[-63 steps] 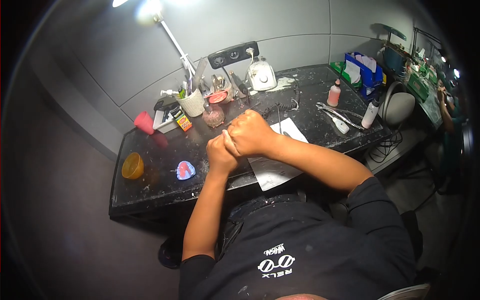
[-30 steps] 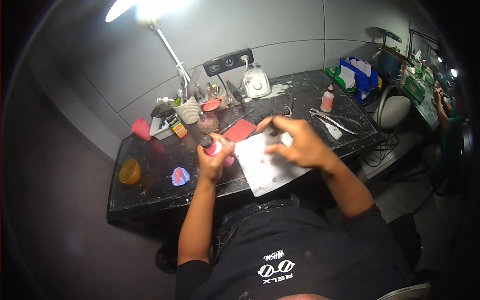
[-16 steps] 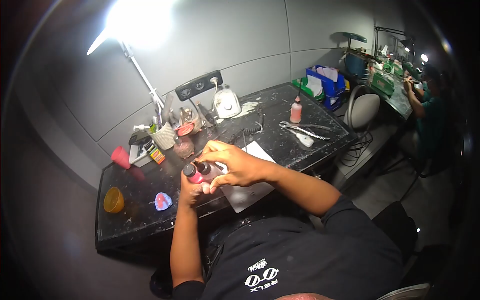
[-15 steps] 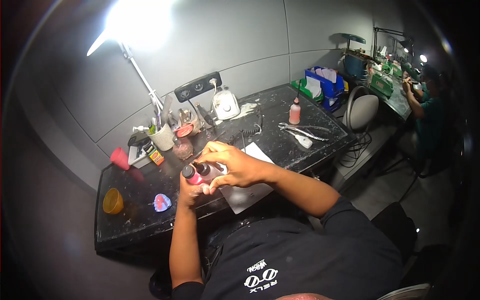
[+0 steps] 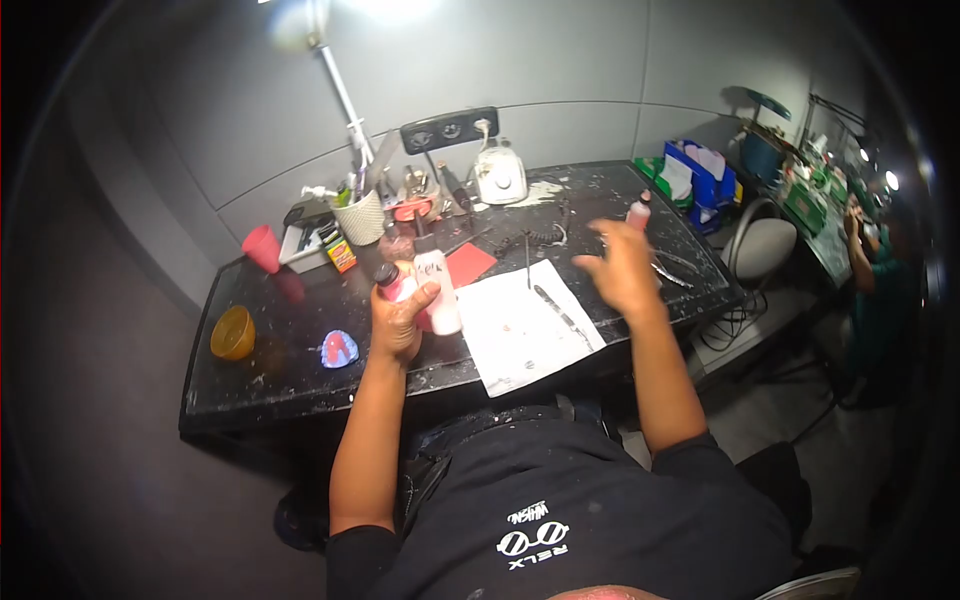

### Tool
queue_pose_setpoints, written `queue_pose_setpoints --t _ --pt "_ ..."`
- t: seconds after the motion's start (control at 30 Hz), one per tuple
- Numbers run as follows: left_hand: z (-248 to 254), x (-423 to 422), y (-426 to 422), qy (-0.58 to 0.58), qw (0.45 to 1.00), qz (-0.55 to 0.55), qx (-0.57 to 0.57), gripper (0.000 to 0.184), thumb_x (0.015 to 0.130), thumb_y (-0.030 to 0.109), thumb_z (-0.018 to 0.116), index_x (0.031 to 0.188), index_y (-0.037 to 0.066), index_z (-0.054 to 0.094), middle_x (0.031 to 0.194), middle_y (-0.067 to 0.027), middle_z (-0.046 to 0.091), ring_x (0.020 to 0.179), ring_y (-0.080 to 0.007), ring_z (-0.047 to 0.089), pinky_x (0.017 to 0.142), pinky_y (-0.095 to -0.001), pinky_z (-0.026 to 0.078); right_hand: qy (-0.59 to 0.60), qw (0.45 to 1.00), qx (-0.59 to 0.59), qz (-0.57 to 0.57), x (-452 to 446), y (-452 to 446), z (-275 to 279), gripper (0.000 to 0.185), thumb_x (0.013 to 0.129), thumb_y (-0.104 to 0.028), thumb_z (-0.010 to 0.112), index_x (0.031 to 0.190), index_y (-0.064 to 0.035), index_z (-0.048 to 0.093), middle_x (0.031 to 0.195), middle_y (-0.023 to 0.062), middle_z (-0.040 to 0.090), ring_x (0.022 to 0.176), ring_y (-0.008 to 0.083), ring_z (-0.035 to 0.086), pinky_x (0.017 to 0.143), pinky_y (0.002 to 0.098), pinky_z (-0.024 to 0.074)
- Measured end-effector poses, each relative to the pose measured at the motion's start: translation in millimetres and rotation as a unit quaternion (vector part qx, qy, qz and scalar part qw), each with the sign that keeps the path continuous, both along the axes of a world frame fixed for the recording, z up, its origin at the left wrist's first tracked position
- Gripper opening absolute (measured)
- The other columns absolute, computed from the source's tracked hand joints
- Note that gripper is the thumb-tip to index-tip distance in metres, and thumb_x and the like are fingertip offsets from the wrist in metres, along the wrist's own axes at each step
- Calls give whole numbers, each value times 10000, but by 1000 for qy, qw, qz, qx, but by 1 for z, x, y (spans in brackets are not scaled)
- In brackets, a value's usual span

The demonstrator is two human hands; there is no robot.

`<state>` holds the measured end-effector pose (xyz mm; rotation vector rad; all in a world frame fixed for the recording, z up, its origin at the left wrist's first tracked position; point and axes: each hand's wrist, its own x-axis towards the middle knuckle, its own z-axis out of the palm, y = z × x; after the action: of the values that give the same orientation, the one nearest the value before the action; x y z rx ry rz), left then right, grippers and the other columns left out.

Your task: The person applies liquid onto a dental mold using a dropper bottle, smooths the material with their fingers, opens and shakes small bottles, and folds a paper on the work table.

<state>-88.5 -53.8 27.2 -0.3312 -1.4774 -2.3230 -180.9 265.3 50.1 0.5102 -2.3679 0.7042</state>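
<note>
My left hand [image 5: 396, 330] is wrapped around two bottles above the table. One is a white squeeze bottle [image 5: 438, 300] with dark handwriting and a dark nozzle; beside it is a pink bottle [image 5: 404, 287] with a black cap. My right hand [image 5: 625, 268] is off to the right, fingers apart and slightly blurred, with nothing in it. Just beyond it stands a small dropper bottle of pink liquid [image 5: 638, 213], partly covered by the fingers. A dark-handled knife [image 5: 560, 312] lies on white paper [image 5: 500, 350] between my hands. Left of my left hand sits a dental cast [image 5: 340, 349] with red on it.
The black table [image 5: 290, 385] holds an amber bowl [image 5: 233, 333], a pink cup [image 5: 262, 248], a textured tool pot [image 5: 358, 220], a red sheet [image 5: 472, 264] and a white device [image 5: 500, 178]. Pliers [image 5: 672, 272] lie near my right hand. Another person [image 5: 880, 270] works far right.
My right hand has let go of the bottles and moved right toward the dropper bottle. My left hand keeps both bottles. The view has shifted, and the knife and red sheet now show.
</note>
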Motion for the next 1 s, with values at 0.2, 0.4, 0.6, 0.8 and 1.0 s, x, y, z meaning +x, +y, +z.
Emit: queue_pose_setpoints --t 0.2,0.4,0.6,0.8,1.0 --pt "1 -3 -2 -8 999 0 31 342 832 84 825 1113 9 644 977 -73 698 852 -178 695 772 -336 589 -180 972 50 -140 -9 74 -25 389 809 -214 846 1101 -20 677 1151 198 670 1141 392 623 963 493 492" --pt "4 2 2 -43 999 -3 -29 378 794 85 827 1124 -11 671 992 -63 710 863 -163 691 807 -327 566 -228 930 -205 202 -7 35 -18 221 871 -119 814 1029 -22 694 963 66 709 876 164 673 824 315 543" --pt "6 5 3 -38 996 -40 -71 416 750 125 848 1111 0 684 1008 -46 708 888 -149 669 861 -319 522 -362 763 -321 429 15 -71 2 135 964 -104 731 1028 2 677 919 13 683 798 60 627 713 219 527" --pt "8 5 2 -61 990 -57 -115 476 778 128 817 1192 -60 674 1063 -96 730 944 -186 689 905 -340 531 -372 769 -271 444 3 -112 -10 175 996 -129 696 1087 20 692 959 33 725 850 75 653 763 252 539" --pt "7 4 7 -26 994 -35 -97 457 797 113 787 1191 -81 661 1128 -152 729 966 -232 715 922 -378 558 -339 786 -299 422 6 -88 -6 197 972 -166 734 1077 0 718 868 41 723 740 81 633 669 246 531"
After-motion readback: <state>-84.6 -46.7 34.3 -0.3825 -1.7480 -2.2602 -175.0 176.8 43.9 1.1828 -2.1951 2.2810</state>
